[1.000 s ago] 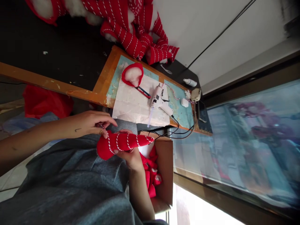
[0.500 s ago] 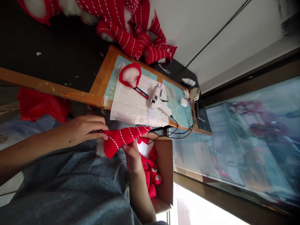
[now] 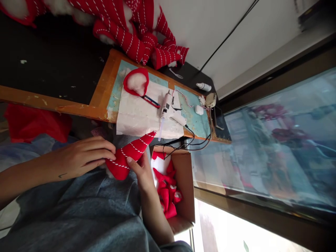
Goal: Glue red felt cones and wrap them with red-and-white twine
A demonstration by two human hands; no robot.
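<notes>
Here's my feed: a wooden-edged workboard (image 3: 78, 110) crosses the view, a heap of striped red stockings (image 3: 123, 35) lies beyond it, and a cardboard box (image 3: 185, 185) of red pieces sits below. Just off the board's edge, over the person's grey lap, a red felt cone (image 3: 128, 154) with white-striped cord sits between both hands. It looks light and soft, so I'd hold it gently around the fat body, not the thin tip. Its long axis runs diagonally, tip aimed up at a hot glue gun (image 3: 168, 106). The left hand (image 3: 81, 156) curls against the wide end; the right hand (image 3: 139, 171) presses its thumb into the felt.
</notes>
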